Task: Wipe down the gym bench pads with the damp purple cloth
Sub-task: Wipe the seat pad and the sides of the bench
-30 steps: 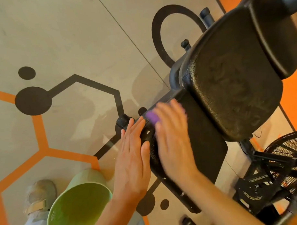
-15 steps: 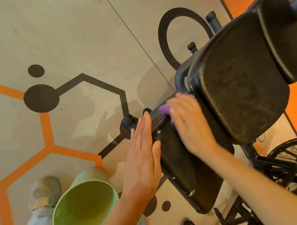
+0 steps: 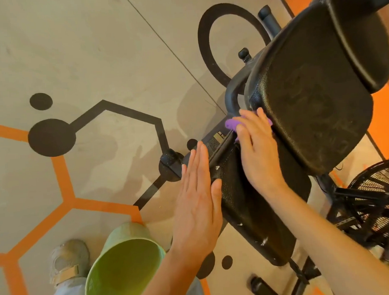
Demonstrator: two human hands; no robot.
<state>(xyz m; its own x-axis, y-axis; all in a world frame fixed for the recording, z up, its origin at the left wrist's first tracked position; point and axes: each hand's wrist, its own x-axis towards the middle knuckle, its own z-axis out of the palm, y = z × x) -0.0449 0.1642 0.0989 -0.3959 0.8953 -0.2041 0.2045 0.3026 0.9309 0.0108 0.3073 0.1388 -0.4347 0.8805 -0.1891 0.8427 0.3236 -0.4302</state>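
So the purple cloth (image 3: 232, 124) is tiny and soft, basically a limp damp rag. I judge it weighs nothing and bunches up easily, so there's no real "grip point" on it. Best bet is flat pressure from above so it drags along instead of rolling under my fingers. Damp probably means it clings a bit to the textured vinyl, which helps.

Right now my right hand (image 3: 259, 154) lies palm-down on top of the cloth, fingers fairly straight and close together, pressing rather than pinching. Only a purple bit pokes out past my fingertips and a sliver at the far side of the hand; the rest is hidden underneath. It sits at the top end of the lower bench pad (image 3: 253, 211), right where that meets the bigger upper pad (image 3: 315, 103) just beyond my fingertips.

My left hand (image 3: 197, 198) is flat too, fingers together, edge-on against the near side of the lower pad, holding nothing. Looks like it's just bracing the pad.

Green bucket (image 3: 120, 269) sits below my left wrist.
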